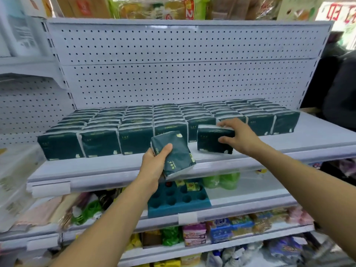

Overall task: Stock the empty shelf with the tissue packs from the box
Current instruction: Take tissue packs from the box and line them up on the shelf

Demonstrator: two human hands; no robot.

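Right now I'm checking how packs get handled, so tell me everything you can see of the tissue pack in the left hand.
The tissue pack is a soft, rectangular block in dark green plastic-looking wrap, with pale lettering, a small light emblem near its upper corner and white showing along its lower edge. It is off the shelf, tilted, in front of the front row of packs. The left hand grips its left side, thumb across the face, the other fingers hidden behind it. It appears to touch nothing else.
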